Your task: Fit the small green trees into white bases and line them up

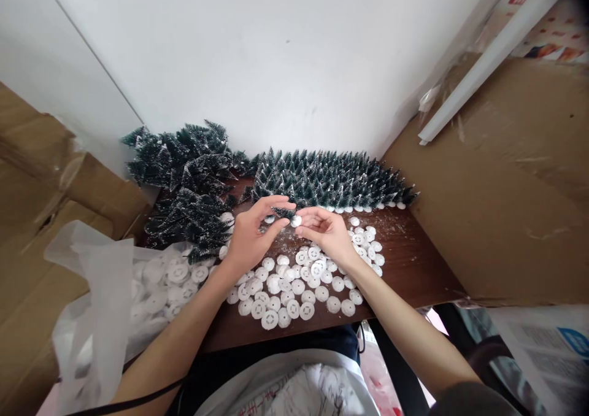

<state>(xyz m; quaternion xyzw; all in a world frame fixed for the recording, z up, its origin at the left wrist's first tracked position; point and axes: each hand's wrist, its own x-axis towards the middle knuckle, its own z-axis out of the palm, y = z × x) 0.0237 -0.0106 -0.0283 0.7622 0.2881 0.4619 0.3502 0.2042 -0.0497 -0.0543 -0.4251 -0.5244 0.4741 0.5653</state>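
Observation:
Between my two hands, over the middle of the table, is a small frosted miniature pine tree [282,212]. My left hand [257,229] pinches the tree, which lies tilted with its base end to the right. My right hand [327,232] has its thumb and fingers around a round white plastic base [296,221] at the trunk end. Whether the trunk sits inside the base I cannot tell. Below the hands, many loose white bases [293,308] lie scattered on the brown table [405,275].
Upright trees on white bases stand in tight rows [331,177] against the white wall. A heap of loose trees [184,164] lies at the left. A plastic bag of white bases [156,281] is at the front left. Cardboard boxes [515,183] flank both sides.

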